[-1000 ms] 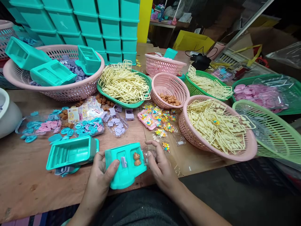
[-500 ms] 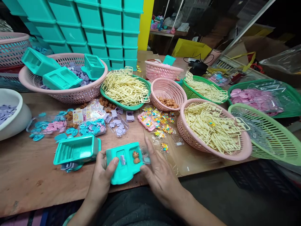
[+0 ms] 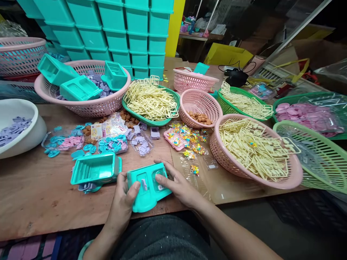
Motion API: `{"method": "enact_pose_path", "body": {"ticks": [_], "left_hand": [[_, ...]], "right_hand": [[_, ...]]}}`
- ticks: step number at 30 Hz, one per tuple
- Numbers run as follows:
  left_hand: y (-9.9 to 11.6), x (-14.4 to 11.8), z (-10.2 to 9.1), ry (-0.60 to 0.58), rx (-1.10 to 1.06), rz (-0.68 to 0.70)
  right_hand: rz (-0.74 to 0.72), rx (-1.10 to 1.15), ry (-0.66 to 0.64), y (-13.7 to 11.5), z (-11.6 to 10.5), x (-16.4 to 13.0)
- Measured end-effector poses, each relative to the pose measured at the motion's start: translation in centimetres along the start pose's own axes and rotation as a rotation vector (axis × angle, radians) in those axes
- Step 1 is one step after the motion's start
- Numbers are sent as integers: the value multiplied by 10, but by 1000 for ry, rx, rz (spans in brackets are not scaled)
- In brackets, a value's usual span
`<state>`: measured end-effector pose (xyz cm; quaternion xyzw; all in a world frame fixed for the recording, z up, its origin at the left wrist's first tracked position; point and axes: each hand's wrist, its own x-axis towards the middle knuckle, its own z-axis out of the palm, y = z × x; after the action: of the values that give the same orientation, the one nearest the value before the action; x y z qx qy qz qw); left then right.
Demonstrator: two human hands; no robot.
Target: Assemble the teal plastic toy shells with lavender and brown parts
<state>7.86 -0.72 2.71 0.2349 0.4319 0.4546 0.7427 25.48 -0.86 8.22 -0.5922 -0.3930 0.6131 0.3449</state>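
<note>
Head view: left hand [image 3: 125, 196] grips one teal tray [image 3: 148, 186]; right hand [image 3: 176, 182] (fingers flat) presses it.

No legible text; printed cards [image 3: 104, 129] perhaps lettered, too blurred.

There is bare wooden table [image 3: 32, 202] to the left, with room to move. Ahead, a teal box [image 3: 94, 169] and small trays [image 3: 111, 143] block the way. A big pink basket [image 3: 257, 159] fills the right.
</note>
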Motion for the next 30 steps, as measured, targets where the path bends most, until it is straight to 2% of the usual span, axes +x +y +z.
{"method": "enact_pose_path", "body": {"ticks": [5, 7, 9, 11, 13, 15, 17, 19, 21, 24, 27, 30], "left_hand": [[2, -3, 4, 85, -49, -3], [3, -2, 1, 71, -87, -34], [4, 0, -4, 68, -120, -47], [4, 2, -9, 88, -135, -37], [4, 5, -13, 98, -141, -33], [4, 7, -15, 95, -147, -42], [3, 7, -16, 91, -161, -57], [3, 6, -17, 88, -178, -63], [3, 4, -17, 97, -196, -70], [4, 2, -17, 125, -214, -96], [4, 4, -18, 95, -211, -97], [3, 6, -19, 46, -197, -97]], "right_hand": [[-34, -111, -3, 3, 0, 5], [-58, -244, -71, -1, -8, 12], [-159, -435, -106, -11, -19, 26], [-345, -731, 2, -25, -31, 49], [-521, -1113, 203, -37, -38, 77], [-606, -1408, 343, -44, -40, 103], [-629, -1521, 370, -47, -40, 118], [-646, -1551, 347, -45, -43, 118], [-667, -1582, 294, -44, -51, 106], [-698, -1673, 126, -47, -64, 78], [-695, -1752, -72, -52, -65, 60], [-762, -1602, -204, -48, -56, 58]]}}
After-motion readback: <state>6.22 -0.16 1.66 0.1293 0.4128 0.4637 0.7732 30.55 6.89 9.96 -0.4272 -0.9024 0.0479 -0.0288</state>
